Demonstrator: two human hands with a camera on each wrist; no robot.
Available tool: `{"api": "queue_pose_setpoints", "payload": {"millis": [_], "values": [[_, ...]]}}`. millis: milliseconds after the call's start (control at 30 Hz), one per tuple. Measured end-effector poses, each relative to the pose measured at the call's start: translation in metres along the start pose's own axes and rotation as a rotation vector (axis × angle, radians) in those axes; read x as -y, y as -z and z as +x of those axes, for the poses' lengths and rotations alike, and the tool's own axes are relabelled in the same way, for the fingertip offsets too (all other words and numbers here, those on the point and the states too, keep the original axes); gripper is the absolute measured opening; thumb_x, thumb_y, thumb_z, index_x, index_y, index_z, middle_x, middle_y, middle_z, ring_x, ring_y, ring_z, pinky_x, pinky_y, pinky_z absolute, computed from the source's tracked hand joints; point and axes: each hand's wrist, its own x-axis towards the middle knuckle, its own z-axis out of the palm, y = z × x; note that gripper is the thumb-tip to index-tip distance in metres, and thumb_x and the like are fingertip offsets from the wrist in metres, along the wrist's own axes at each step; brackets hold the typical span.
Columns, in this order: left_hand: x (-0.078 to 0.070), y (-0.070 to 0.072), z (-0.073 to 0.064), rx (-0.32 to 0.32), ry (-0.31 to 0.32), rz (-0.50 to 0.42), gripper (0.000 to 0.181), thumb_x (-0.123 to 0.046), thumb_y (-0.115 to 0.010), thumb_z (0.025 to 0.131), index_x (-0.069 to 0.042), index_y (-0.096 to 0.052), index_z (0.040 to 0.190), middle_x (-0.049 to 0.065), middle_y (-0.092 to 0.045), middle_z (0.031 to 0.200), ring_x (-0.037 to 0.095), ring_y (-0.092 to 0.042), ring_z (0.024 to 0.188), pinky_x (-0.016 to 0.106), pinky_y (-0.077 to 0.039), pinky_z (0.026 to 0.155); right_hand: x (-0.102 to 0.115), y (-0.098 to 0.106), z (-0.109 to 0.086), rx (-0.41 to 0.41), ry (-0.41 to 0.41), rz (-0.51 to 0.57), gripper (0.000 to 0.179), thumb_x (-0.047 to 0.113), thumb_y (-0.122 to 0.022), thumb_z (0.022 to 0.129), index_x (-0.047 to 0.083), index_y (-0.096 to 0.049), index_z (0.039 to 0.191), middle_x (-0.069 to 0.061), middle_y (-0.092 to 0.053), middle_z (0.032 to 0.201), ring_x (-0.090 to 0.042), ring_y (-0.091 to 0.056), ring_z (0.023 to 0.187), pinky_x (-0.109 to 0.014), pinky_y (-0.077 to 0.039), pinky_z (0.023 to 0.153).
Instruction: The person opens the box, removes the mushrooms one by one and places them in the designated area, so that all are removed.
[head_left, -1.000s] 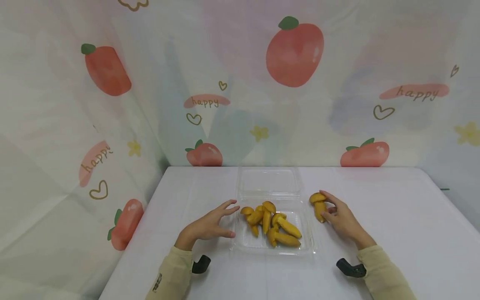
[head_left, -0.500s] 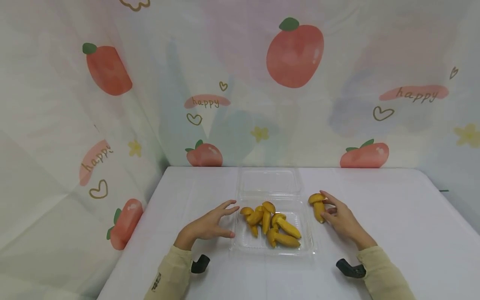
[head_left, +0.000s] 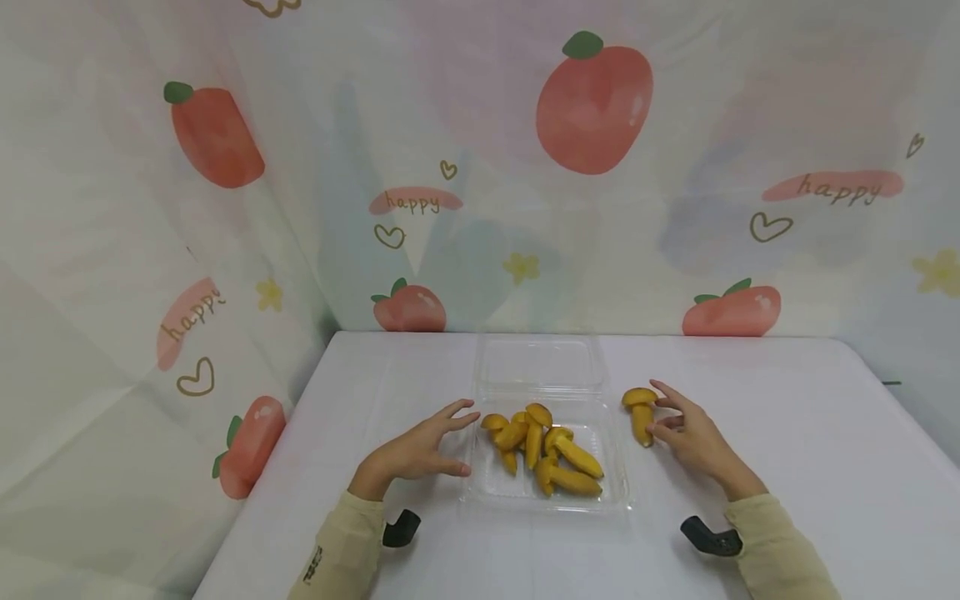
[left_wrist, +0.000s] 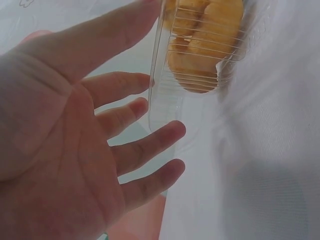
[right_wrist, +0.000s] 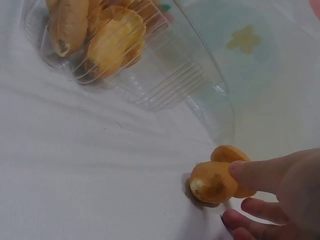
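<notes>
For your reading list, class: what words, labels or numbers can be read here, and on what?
"happy": left pink stripe, back cloth.
"happy": right pink stripe, back cloth.
"happ", last letter distorted: third pink stripe, side cloth.
Dark mark on the left sleeve: too small to read.

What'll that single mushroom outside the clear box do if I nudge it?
The single mushroom would probably roll in a curve, as its cap is wider than its rounded stem. That thick stem also looks likely to stay stiff rather than flop.
</notes>
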Motion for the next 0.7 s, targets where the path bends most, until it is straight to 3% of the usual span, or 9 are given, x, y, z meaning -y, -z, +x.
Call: {"api": "queue_pose_setpoints", "payload": {"millis": [167,433,700], "values": [[-0.001,0.001,0.0,0.004,-0.003,0.004,0.084,-0.024,-0.08,0.088,-0.011,-0.035,0.158,0.012,-0.016,0.17,0.039,-0.023,0.155,0.063,-0.026,0.122,-0.001,0.005,-0.002,0.006,-0.015,-0.028,0.074,0.007,-0.067,0.095,0.002,-0.028,0.158,-0.039,-0.047,0.14,-0.044,-0.066,0.107,-0.046,-0.06,0.084],[-0.001,0.001,0.0,0.002,0.003,-0.009,0.084,-0.024,-0.08,0.088,-0.011,-0.035,0.158,0.011,-0.016,0.171,0.038,-0.022,0.156,0.063,-0.025,0.122,0.003,0.013,-0.005,-0.03,0.011,-0.052,0.067,0.008,-0.065,0.096,0.0,-0.033,0.155,-0.038,-0.046,0.141,-0.052,-0.057,0.117,-0.058,-0.057,0.091],[-0.001,0.0,-0.001,0.001,0.009,-0.013,0.084,-0.023,-0.08,0.088,-0.011,-0.035,0.158,0.01,-0.016,0.171,0.038,-0.022,0.156,0.063,-0.025,0.122,0.026,0.012,-0.009,-0.119,0.105,-0.077,0.059,0.017,-0.064,0.1,0.001,-0.041,0.151,-0.033,-0.052,0.139,-0.047,-0.056,0.119,-0.059,-0.054,0.092]]}}
